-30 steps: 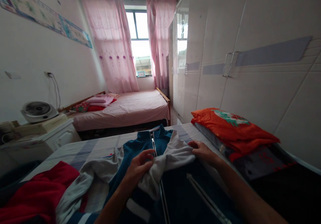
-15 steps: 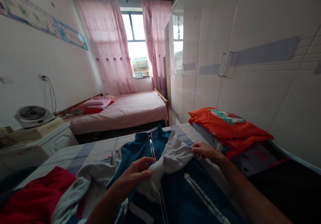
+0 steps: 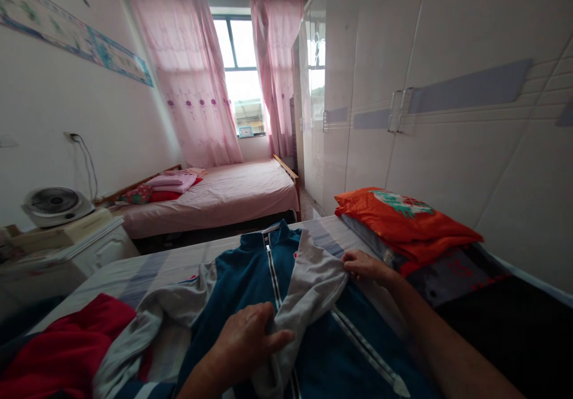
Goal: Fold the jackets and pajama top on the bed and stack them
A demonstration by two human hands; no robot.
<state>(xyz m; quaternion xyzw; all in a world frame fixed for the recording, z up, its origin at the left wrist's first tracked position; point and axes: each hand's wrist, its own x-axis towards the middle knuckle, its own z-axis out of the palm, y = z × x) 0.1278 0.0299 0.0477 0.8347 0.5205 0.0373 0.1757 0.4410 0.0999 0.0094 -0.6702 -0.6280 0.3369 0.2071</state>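
A teal zip jacket (image 3: 242, 280) with grey sleeves and white piping lies front up on the bed before me. Its right-hand grey sleeve (image 3: 316, 271) is folded across the front, over the zip. My right hand (image 3: 364, 266) pinches the fold of that sleeve near the shoulder. Lower down, my left hand (image 3: 248, 339) rests over the folded sleeve, thumb out to the side and fingers bent; its fingertips are partly hidden. The other grey sleeve (image 3: 152, 309) trails off to the left.
Red cloth (image 3: 76, 339) lies at the left. An orange garment (image 3: 403, 220) tops a stack of dark clothes at the right, beside a white wardrobe (image 3: 447, 160). Beyond stand a pink-covered bed (image 3: 233, 187) and a fan (image 3: 57, 205) on a cabinet.
My left hand has moved down and slightly right along the folded sleeve, which now lies flatter across the front. My right hand stays at the sleeve's fold.
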